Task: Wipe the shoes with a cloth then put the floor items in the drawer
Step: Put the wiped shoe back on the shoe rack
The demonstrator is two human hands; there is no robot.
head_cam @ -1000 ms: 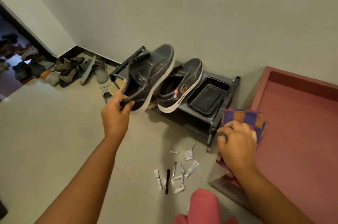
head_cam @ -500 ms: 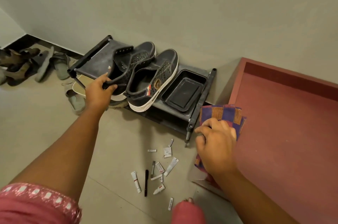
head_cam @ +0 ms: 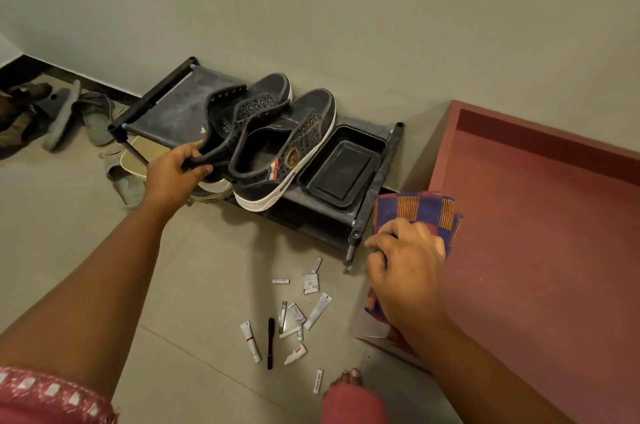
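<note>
My left hand (head_cam: 173, 178) grips a shoe (head_cam: 239, 119) on the rack (head_cam: 173, 112). My right hand (head_cam: 408, 271) clutches the cloth (head_cam: 415, 209).

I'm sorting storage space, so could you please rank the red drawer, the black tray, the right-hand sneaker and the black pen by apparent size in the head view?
1. Red drawer, largest, though partly cut off.
2. Right-hand sneaker.
3. Black tray, smaller than the sneaker beside it on the rack.
4. Black pen, clearly smallest.
</note>
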